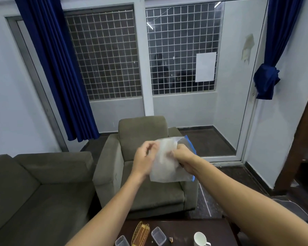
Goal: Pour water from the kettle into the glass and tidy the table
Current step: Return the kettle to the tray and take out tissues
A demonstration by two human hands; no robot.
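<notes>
Clear plastic zip bag [169, 164] w/ blue seal edge, held up at chest height over armchair [142, 167]: left hand [144, 157] & right hand [183, 157] each pinching its top edge, prob. to work the seal. Dark table [185, 226] low in view w/ white mug [200, 239], two clear containers [158, 235], gold wire holder [140, 235]. No kettle or glass visible.

Count at this moment: two hands, left [144, 159] and right [183, 157]. One clear plastic zip bag [167, 167] with a blue edge. On the tabletop [185, 228]: two clear plastic containers [158, 235] [121, 242], one gold wire holder [140, 233], one white mug [200, 239]. One armchair [142, 132], one sofa [34, 183]. Two blue curtains [57, 68] [274, 41].
</notes>
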